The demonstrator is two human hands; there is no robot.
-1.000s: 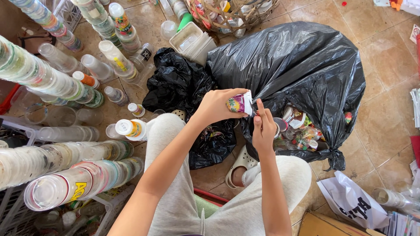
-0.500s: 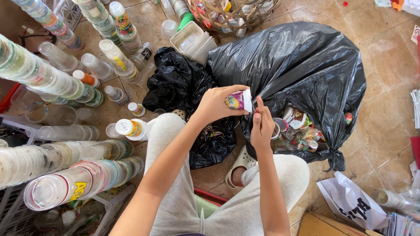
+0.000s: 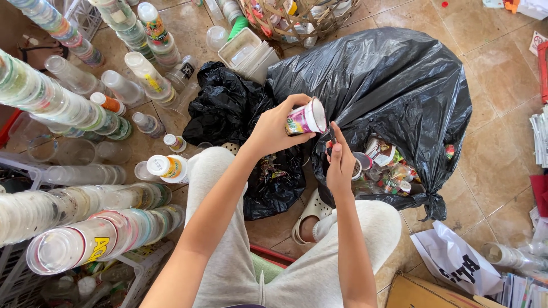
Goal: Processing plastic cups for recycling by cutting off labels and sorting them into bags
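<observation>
- Where the person sits on the tiled floor, a big black rubbish bag (image 3: 377, 97) slumps open in front of the knees, its mouth turned toward them so the used cups and wrappers (image 3: 388, 165) inside stay within easy reach.
- Long stacks of clear plastic cups (image 3: 85, 228) lie nested on the left, mouths facing the sitter, apparently sorted by kind and kept compact.
- A smaller black bag (image 3: 240, 120) lies crumpled between the stacks and the big bag; I cannot tell what is in it.
- A woven basket (image 3: 297, 17) at the top edge holds bottles and containers.
- A white plastic bag (image 3: 456, 259) rests flat by the right leg.
- The left hand (image 3: 274, 128) grips a small colourful cup (image 3: 305, 118) around its side, tipped over above the big bag with its pale end facing right.
- The right hand (image 3: 341, 165) is closed on a small dark tool (image 3: 331, 136) pointed up at that end; too little shows to tell what kind it is.
</observation>
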